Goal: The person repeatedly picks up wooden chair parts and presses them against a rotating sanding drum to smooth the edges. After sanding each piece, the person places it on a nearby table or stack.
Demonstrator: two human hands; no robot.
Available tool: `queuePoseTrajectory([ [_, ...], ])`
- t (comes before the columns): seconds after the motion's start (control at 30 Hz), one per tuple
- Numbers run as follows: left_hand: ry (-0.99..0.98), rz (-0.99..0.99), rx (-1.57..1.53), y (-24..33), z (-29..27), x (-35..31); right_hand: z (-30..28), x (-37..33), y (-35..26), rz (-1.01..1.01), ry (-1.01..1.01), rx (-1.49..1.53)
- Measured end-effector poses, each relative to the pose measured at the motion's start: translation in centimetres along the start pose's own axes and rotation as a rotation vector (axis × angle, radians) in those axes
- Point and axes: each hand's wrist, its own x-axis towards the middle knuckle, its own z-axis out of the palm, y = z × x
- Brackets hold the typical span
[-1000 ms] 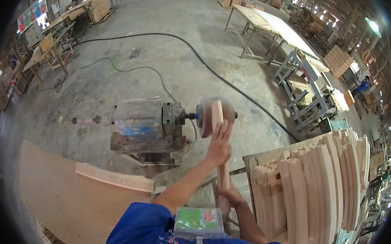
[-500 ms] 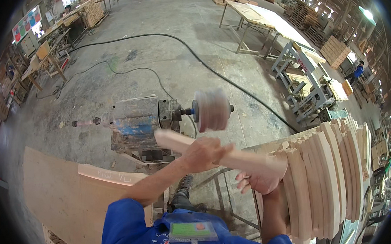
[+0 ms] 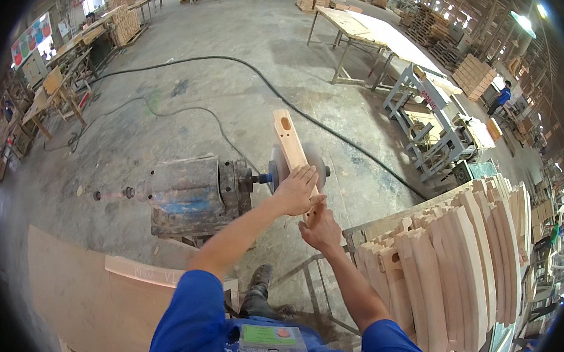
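Note:
Both hands hold a pale wooden chair-leg-like piece [image 3: 291,144] that points away from me, with an oval slot and small holes at its far end. My left hand [image 3: 298,191] grips it around the middle, fingers laid across its top. At the near end my right hand [image 3: 322,228] is closed on it, partly hiding that end. The wood lies over a blurred, spinning sanding drum [image 3: 316,158], which is mostly covered by it; whether they touch I cannot tell. The drum sits on the shaft of a worn blue-grey motor [image 3: 189,188].
Several curved wooden pieces [image 3: 439,263] stand stacked at my right. On my left, a board [image 3: 69,279] carries one marked wooden piece [image 3: 142,270]. A thick black cable [image 3: 260,77] crosses the floor beyond the motor. Farther right stand a long table [image 3: 376,31] and a grey metal frame [image 3: 443,111].
The wooden piece has swung from lying crosswise in front of me to pointing away over the drum. My right hand has moved left and forward from the stack side; my left hand has moved forward.

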Motion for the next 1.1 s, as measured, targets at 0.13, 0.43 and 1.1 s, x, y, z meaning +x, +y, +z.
queuePoseTrajectory([
  [0.13,0.166,0.053,-0.107,2.4,4.2,-2.0,2.5,-1.9,1.5,0.115,0.058,0.062],
  [0.43,0.200,0.203,-0.288,9.5,5.1,-8.2,5.9,-11.5,9.8,0.015,-0.412,1.284],
  [1.1,0.386,-0.125,0.048,3.1,2.9,-3.7,-0.8,-3.5,-0.9,0.077,-0.062,-0.173],
])
